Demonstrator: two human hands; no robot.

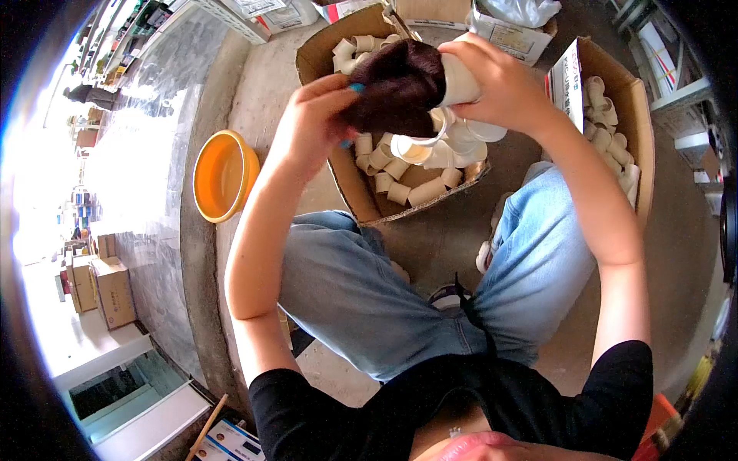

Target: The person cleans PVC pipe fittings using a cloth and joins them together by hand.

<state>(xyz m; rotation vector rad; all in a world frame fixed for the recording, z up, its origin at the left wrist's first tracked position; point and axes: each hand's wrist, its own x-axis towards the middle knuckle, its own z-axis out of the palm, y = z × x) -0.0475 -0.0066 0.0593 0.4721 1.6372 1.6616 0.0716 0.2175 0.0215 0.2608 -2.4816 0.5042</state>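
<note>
My left hand (pixel 306 123) is closed on a bunched dark brown cloth (pixel 401 81). In my right hand (pixel 503 86) is a white plastic pipe fitting (pixel 460 79), held with its left end against the cloth. Both are raised above an open cardboard box (pixel 355 188) of cream-coloured pipe fittings (pixel 427 190). Just below my right hand, several larger white fittings (pixel 440 156) are piled in that box. The cloth and my hands hide part of its contents.
To the left on the floor stands an orange basin (pixel 225 177). Another cardboard box (pixel 644 146) of fittings is at the right. Behind, a box (pixel 507 38) has a clear plastic bag (pixel 523 9) on it. My legs (pixel 361 292) are on either side near the front box.
</note>
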